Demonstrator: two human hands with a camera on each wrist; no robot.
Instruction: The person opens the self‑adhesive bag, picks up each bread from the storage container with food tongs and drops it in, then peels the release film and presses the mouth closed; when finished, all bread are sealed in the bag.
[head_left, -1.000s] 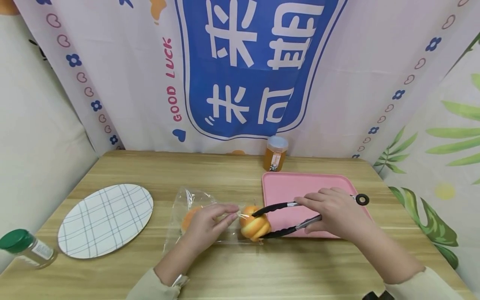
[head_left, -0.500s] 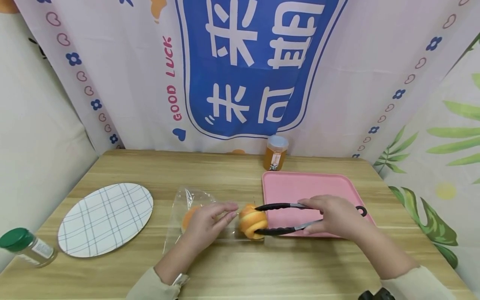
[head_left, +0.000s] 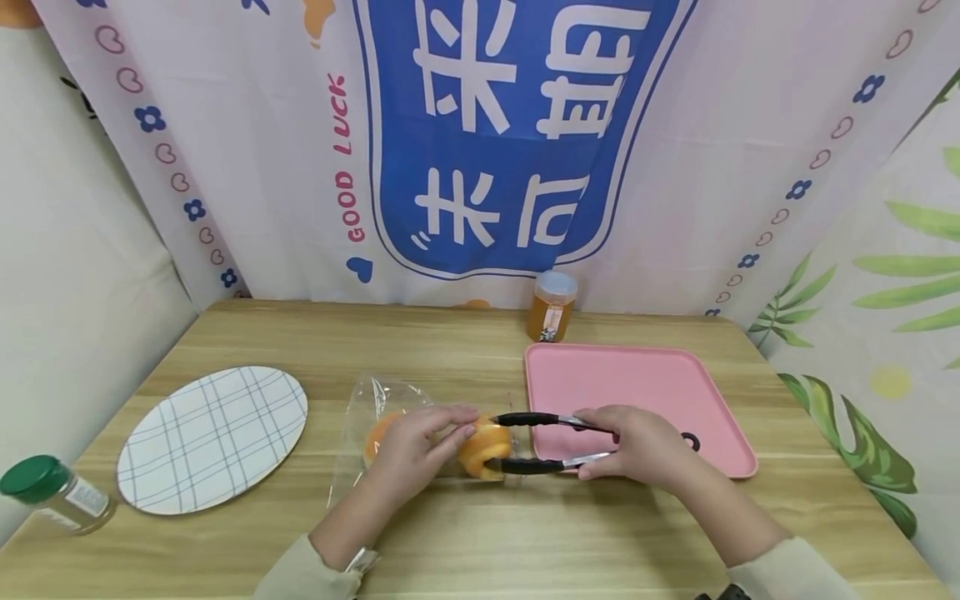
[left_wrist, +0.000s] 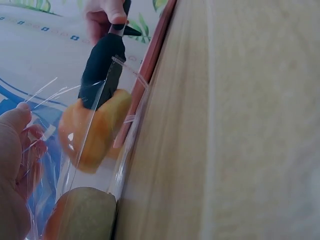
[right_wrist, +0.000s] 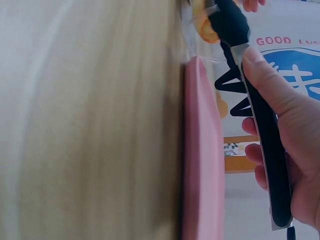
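My left hand point(head_left: 420, 446) pinches the upper edge of a clear plastic bag point(head_left: 386, 390) lying on the table. In my right hand point(head_left: 637, 442) is a pair of tongs point(right_wrist: 265, 145) with black tips. Between those tips sits a swirled orange-yellow bread roll point(head_left: 483, 454); in the left wrist view it is inside the mouth of the bag. A second, rounder bun point(left_wrist: 82, 215) lies deeper in the bag, partly covered by my left hand in the head view.
A pink tray point(head_left: 600, 371) lies on the right, under the tongs and right hand. Behind it stands an amber jar point(head_left: 551, 315). A checked plate point(head_left: 217, 442) and a green-capped shaker point(head_left: 56, 496) are on the left. A printed curtain point(head_left: 292, 167) hangs behind.
My right hand has moved left with the tongs, carrying the swirled roll from the bag's opening further inside. The left hand has stayed in place at the bag's edge.
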